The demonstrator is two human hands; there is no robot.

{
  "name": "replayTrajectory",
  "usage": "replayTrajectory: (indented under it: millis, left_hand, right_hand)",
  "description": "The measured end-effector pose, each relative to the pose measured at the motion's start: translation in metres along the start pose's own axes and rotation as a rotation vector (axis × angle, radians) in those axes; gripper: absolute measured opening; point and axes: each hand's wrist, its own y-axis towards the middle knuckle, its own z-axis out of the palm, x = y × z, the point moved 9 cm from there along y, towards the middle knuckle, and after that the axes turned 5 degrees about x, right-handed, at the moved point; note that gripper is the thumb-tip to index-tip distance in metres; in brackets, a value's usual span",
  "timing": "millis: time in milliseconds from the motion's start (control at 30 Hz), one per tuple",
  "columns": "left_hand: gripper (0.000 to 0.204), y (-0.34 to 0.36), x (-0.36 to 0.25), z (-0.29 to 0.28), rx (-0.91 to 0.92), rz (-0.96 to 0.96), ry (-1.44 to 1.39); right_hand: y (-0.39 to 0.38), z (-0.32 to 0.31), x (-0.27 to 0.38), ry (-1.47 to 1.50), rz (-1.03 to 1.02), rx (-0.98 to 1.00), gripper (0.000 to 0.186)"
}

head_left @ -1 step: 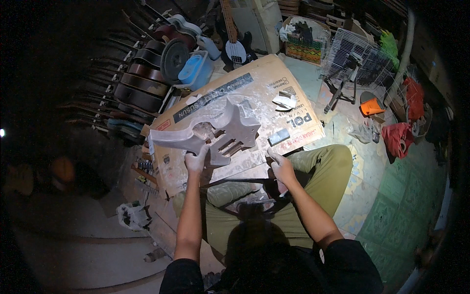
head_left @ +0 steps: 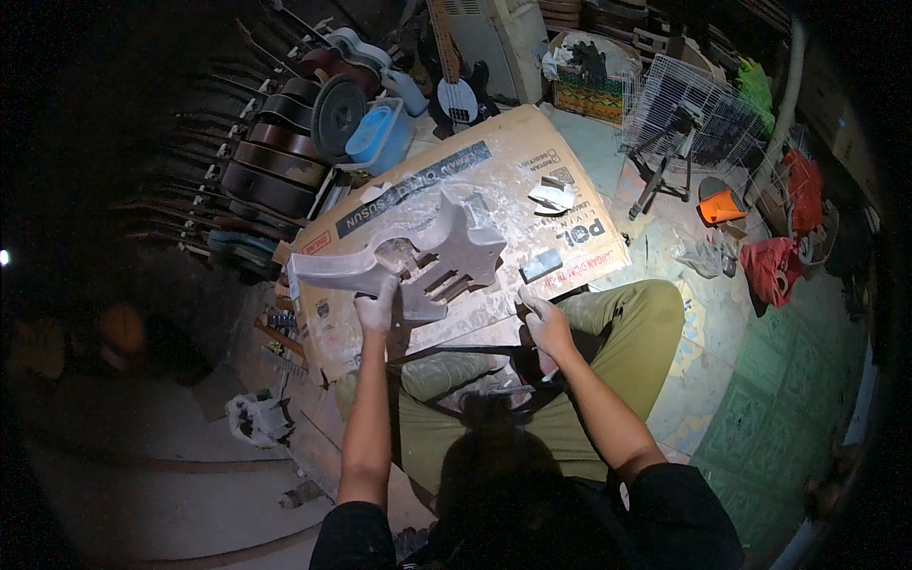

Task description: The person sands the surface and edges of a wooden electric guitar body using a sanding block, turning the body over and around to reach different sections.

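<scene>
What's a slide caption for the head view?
Left hand gripping an angular guitar body over dusty cardboard, right hand apart from it.

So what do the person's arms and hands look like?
Both arms have short black sleeves, left and right, with bare forearms below them. The left hand and right hand wear no gloves, and both look dusty, fingers too. I see no watch or bracelet; any rings would be too small to tell.

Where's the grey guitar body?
In the head view, the guitar body is just left of centre, over the cardboard, the left hand holding its near edge.
</scene>
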Motion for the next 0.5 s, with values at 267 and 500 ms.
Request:
replayTrajectory:
  millis: [267, 500]
  left_hand:
    - [0.040, 0.001, -0.091, -0.006, -0.062, 0.298, -0.633]
    - [0.032, -0.033, -0.165, 0.015, -0.118, 0.386, -0.424]
  right_hand:
    - [-0.010, 0.008, 0.062, -0.223, -0.156, 0.045, 0.044]
    - [0.019, 0.039, 0.112, -0.330, -0.344, 0.129, 0.044]
